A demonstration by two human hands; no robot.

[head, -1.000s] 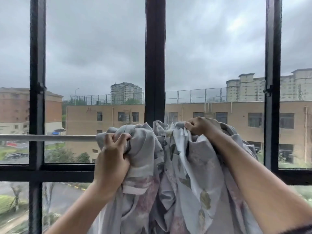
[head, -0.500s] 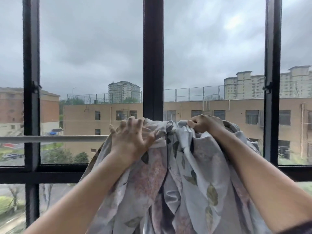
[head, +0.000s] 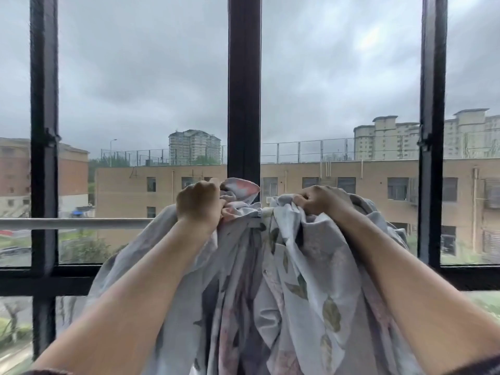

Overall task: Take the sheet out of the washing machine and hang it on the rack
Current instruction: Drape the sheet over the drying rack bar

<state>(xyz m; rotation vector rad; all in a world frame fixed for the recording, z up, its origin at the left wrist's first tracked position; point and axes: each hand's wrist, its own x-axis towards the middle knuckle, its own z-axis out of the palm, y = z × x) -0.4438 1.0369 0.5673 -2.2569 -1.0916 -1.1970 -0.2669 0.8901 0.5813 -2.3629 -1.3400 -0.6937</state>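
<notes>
A pale grey sheet (head: 297,280) printed with leaves and pink flowers hangs bunched over the white rack bar (head: 75,223), which runs horizontally in front of the window. My left hand (head: 198,203) is fisted on a raised fold of the sheet at the bar, just left of the window's centre post. My right hand (head: 322,198) grips the sheet's top edge to the right of that post. The bar is hidden under the fabric from the centre rightward.
A black-framed window (head: 243,90) fills the view, with vertical posts at left, centre and right and a horizontal rail (head: 40,276) below the bar. Buildings and an overcast sky lie outside. The bar's left stretch is bare.
My left hand went from lying spread on the sheet to a fist holding a fold lifted above the bar. My right hand kept its grip and barely moved.
</notes>
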